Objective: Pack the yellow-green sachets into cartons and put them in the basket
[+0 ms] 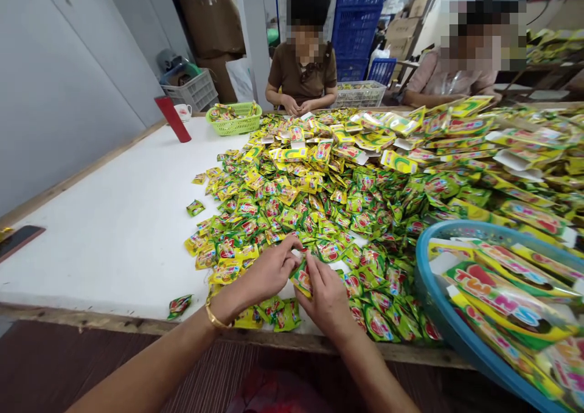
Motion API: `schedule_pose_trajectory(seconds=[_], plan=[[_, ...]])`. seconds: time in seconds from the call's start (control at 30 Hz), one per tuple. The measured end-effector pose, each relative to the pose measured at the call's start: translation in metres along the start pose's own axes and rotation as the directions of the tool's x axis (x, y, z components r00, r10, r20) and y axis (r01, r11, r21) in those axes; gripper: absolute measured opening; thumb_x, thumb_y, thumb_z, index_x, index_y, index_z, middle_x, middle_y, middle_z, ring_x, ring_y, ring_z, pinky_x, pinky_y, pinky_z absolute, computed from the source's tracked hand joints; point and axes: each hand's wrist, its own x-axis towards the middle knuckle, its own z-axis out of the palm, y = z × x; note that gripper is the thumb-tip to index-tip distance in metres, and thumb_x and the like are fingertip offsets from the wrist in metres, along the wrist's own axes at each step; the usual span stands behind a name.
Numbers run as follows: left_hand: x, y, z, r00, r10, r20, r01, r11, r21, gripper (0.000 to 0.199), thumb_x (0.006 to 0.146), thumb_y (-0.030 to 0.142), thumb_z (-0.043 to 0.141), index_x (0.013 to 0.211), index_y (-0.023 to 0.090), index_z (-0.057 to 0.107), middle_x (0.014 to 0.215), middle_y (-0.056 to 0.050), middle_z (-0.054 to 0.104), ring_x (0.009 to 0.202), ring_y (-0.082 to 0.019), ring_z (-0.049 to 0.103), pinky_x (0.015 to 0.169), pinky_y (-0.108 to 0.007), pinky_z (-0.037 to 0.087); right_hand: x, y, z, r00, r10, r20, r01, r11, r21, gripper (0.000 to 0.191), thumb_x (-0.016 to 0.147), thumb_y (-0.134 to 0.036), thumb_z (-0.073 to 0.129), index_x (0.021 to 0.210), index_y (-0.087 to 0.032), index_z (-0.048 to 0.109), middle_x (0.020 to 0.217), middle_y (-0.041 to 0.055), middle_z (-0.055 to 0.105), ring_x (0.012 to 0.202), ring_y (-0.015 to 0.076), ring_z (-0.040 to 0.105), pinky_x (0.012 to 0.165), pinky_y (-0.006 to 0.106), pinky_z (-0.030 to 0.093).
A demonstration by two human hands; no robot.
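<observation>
A small green-and-yellow carton (301,280) with red and white lettering is held upright-ish near the table's front edge. My right hand (326,291) grips it from the right, thumb and fingers along its sides. At the carton's upper end, my left hand (271,267), with a gold bracelet at the wrist, has its fingers curled and pressed near a white flap. Whether a sachet is between those fingers is hidden. Around both hands lies a heap of small green and yellow candy sachets (274,209).
A blue basin (426,279) of cartons stands at the right edge. More cartons (401,160) are piled behind the sachets. Left lie a phone (20,241) and a red box (172,120); a green basket (235,124) stands behind. Two people (303,66) sit across the table (114,218).
</observation>
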Motion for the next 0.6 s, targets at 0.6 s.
schedule_pose_trajectory(seconds=[0.6], plan=[[0.001,0.011,-0.021,0.973,-0.176,-0.151,0.117,0.935,-0.335,0.027,0.068,0.045,0.057,0.072,0.019,0.063,0.070,-0.004,0.067,0.068,-0.020,0.063,0.066,-0.034,0.054,0.024,0.095,-0.231,0.854,0.456,-0.251,-0.509,0.626,-0.591,0.047,0.085,-0.049,0.043,0.108,-0.011,0.059,0.085,0.0149,0.062,0.072,0.0240,0.056,0.064,0.038,0.044]])
